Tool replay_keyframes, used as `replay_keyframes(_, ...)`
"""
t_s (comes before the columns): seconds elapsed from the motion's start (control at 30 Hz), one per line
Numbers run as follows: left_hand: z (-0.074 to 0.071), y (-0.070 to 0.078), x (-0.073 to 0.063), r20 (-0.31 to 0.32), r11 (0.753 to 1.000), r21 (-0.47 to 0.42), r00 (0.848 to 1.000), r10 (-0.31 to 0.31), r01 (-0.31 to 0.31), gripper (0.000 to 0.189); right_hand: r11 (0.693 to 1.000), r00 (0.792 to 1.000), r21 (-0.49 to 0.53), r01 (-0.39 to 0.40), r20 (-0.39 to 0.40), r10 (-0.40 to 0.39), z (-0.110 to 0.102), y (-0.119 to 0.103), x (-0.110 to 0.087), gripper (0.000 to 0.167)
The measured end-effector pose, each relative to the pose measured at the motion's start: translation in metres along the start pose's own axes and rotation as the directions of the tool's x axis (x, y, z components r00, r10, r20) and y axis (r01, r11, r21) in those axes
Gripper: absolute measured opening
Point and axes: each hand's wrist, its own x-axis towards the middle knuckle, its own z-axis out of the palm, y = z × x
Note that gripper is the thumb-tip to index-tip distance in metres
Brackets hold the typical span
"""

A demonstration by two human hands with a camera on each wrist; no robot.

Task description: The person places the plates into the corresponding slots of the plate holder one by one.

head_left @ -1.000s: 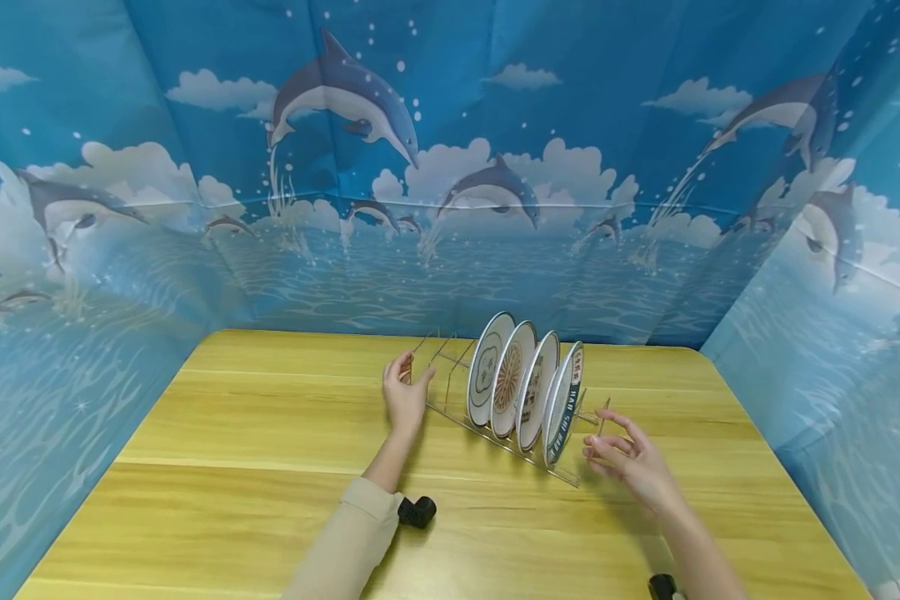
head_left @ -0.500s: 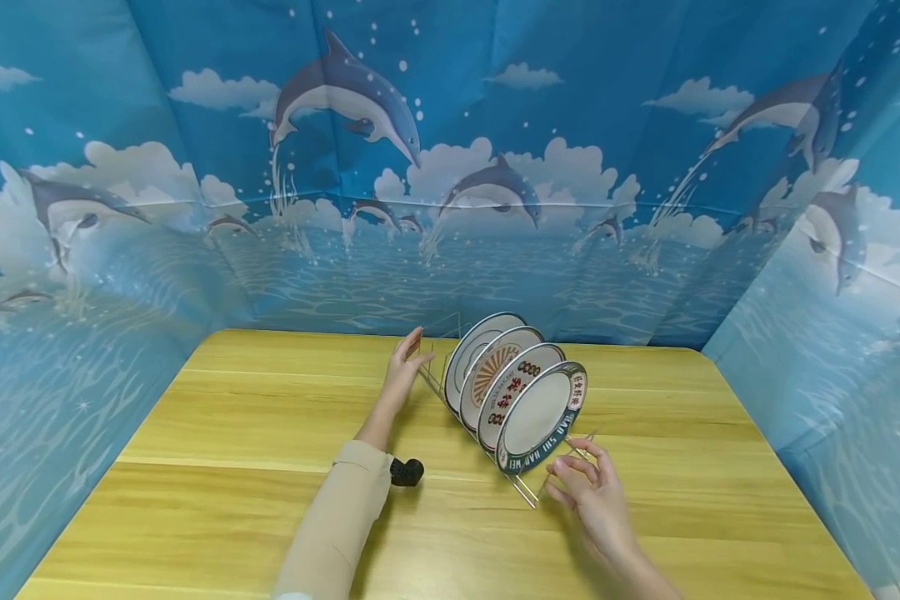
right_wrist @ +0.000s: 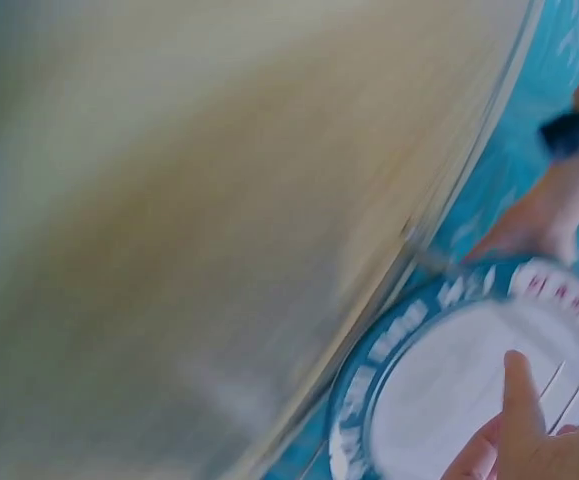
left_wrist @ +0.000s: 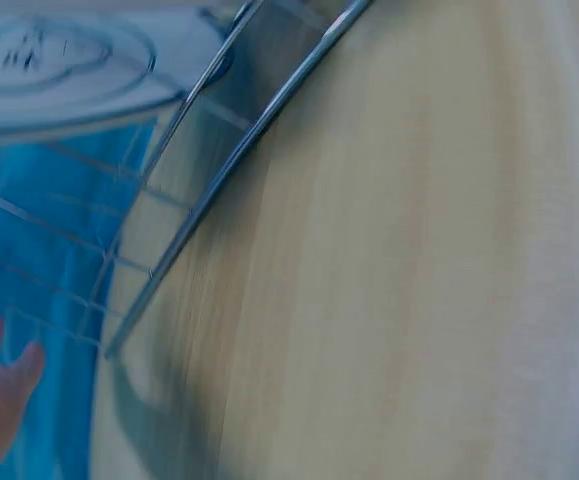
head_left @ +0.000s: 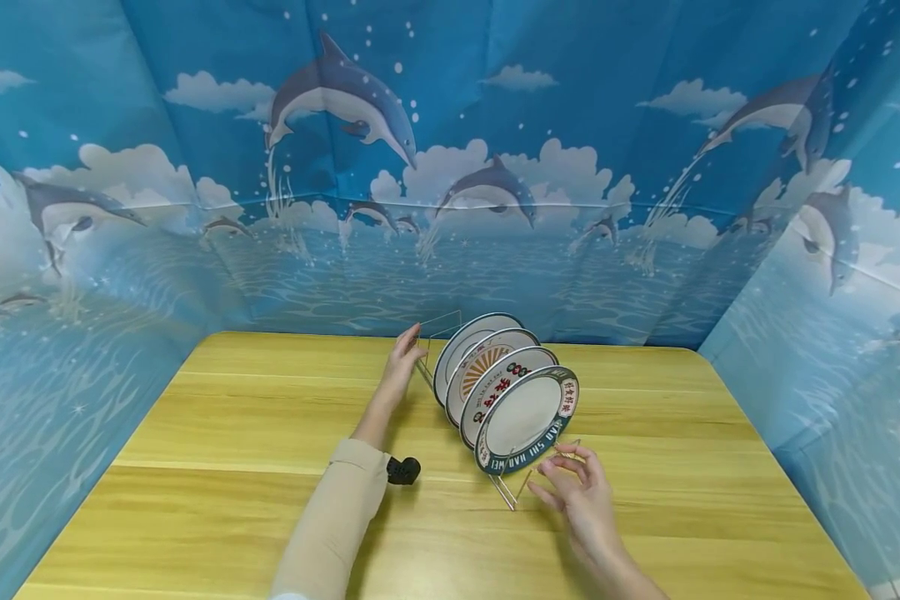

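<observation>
A wire dish rack (head_left: 504,493) stands slantwise on the table, holding several round plates on edge. The nearest plate (head_left: 523,417) has a dark teal rim with white lettering. Behind it come a plate with red characters (head_left: 486,402), one with an orange sunburst (head_left: 483,364) and a plainer pale plate (head_left: 450,357). My left hand (head_left: 401,360) grips the rack's far end, thumb and fingers about the end wire. At the near end, my right hand (head_left: 581,492) pinches the other end wire with curled fingers. In the left wrist view, rack wires (left_wrist: 209,195) run beside a plate (left_wrist: 59,70).
The yellow wood-grain table (head_left: 232,467) ends just behind the rack. A blue dolphin-print curtain (head_left: 345,267) hangs along the back and both sides. A black device (head_left: 403,471) is worn at the left wrist.
The rack has turned, its near end swinging left and toward me, so the plate faces show more. Both hands moved along with its ends; the right hand came left and nearer.
</observation>
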Motion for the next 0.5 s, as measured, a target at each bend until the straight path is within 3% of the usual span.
replay_keyframes(0.1, 0.007, 0.013, -0.019, -0.074, 0.997, 0.022, 0.994, 0.075, -0.073, 0.054, 0.997, 0.997, -0.019, 0.074, -0.018, -0.074, -0.029, 0.019, 0.021, 0.053)
replay_keyframes(0.23, 0.019, 0.024, -0.046, -0.167, 0.979, 0.022, 0.965, 0.205, -0.204, 0.05, 0.971, 0.98, -0.158, 0.178, -0.065, -0.19, -0.063, 0.03, 0.05, 0.063)
replay_keyframes(0.3, 0.027, 0.028, -0.061, -0.197, 0.964, 0.022, 0.944, 0.264, -0.265, 0.048, 0.929, 0.964, -0.269, 0.253, -0.015, -0.266, -0.073, 0.024, 0.059, 0.057)
replay_keyframes(0.37, 0.034, 0.032, -0.076, -0.213, 0.95, 0.022, 0.927, 0.309, -0.312, 0.047, 0.869, 0.949, -0.384, 0.313, 0.087, -0.304, -0.074, 0.008, 0.061, 0.049)
replay_keyframes(0.5, 0.05, 0.037, -0.104, -0.222, 0.917, 0.031, 0.892, 0.394, -0.397, 0.048, 0.783, 0.91, -0.476, 0.4, 0.308, -0.277, -0.064, -0.024, 0.059, 0.04)
